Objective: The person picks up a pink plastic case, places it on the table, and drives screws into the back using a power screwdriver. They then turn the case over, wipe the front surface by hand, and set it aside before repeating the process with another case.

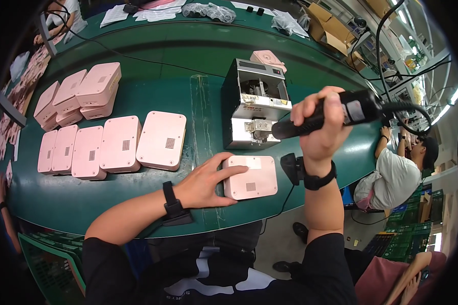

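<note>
Left hand (206, 180) spread flat on pink case (251, 177) at near table (198, 96) edge, right hand (320, 124) fisted around electric screwdriver (336, 114) raised above; likely bit slip if case shifts.

Factory assembly line
Long green conveyor belt (137, 56), rows of pink casings (112, 145), screw feeder machine (254, 104), co-worker (397, 173) seated alongside.

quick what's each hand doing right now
Left hand: open, resting on the pink case.
Right hand: closed around the black electric screwdriver.
</note>
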`<state>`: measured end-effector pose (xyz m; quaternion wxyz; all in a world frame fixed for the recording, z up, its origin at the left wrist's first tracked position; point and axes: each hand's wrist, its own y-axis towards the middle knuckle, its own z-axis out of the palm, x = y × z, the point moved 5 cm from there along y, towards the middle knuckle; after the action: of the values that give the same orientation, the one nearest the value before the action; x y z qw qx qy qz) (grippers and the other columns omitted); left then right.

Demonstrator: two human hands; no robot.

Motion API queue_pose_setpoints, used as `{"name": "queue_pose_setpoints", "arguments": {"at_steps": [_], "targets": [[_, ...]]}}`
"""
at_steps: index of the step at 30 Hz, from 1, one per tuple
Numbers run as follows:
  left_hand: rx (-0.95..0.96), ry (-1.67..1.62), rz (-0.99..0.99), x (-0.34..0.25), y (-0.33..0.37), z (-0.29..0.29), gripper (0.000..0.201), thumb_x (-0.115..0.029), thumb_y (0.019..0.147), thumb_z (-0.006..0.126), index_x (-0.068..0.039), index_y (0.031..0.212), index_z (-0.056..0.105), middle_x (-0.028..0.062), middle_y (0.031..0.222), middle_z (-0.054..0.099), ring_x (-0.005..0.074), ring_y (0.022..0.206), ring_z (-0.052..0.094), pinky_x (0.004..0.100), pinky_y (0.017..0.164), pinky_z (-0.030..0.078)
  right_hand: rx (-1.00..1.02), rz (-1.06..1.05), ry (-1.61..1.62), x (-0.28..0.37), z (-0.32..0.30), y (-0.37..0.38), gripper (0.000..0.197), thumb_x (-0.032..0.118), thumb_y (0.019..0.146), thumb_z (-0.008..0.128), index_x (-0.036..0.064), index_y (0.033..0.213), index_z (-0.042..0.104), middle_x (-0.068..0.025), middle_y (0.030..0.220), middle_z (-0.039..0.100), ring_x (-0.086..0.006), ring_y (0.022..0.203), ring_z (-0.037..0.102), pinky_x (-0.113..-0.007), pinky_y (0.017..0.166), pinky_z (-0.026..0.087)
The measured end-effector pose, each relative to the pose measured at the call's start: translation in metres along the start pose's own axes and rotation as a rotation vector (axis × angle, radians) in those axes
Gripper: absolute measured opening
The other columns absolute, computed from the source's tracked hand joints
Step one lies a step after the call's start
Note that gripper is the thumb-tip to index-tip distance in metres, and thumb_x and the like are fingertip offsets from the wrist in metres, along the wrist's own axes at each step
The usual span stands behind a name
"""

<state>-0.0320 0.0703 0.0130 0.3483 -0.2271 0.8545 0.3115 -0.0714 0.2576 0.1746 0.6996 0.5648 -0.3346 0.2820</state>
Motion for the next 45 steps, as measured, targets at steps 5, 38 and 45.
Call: {"name": "queue_pose_setpoints", "arguments": {"at_steps": [5,38,45], "targets": [[0.015,-0.034,-0.018,0.006,0.013,0.007,0.075,-0.026,0.067,0.086,-0.019,0.135,0.055,0.017,0.134,0.045,0.0361,0.122,0.051,0.0422,0.099,0.048,0.059,0.114,-0.057,-0.008,0.009,0.0,0.023,0.028,0.096,0.05,0.0052,0.099,0.049,-0.0075,0.064,0.05,-0.0175,0.048,0.048,-0.036,0.052,0.045],[-0.037,-0.005,-0.046,0.005,-0.003,-0.012,0.075,-0.024,0.064,0.086,-0.019,0.133,0.057,0.0187,0.131,0.046,0.0379,0.119,0.053,0.0429,0.098,0.049,0.048,0.025,0.04,0.002,0.008,-0.005,0.025,0.03,0.098,0.048,0.0054,0.1,0.048,-0.0076,0.066,0.051,-0.0171,0.05,0.047,-0.034,0.052,0.043],[-0.047,-0.017,-0.088,0.006,-0.002,-0.013,0.075,-0.022,0.063,0.086,-0.019,0.132,0.058,0.0182,0.132,0.046,0.0381,0.118,0.054,0.0418,0.099,0.049,0.07,0.142,-0.09,-0.003,0.003,-0.002,0.027,0.033,0.099,0.046,0.0059,0.098,0.049,-0.0065,0.066,0.051,-0.0162,0.05,0.047,-0.035,0.053,0.043]]}}
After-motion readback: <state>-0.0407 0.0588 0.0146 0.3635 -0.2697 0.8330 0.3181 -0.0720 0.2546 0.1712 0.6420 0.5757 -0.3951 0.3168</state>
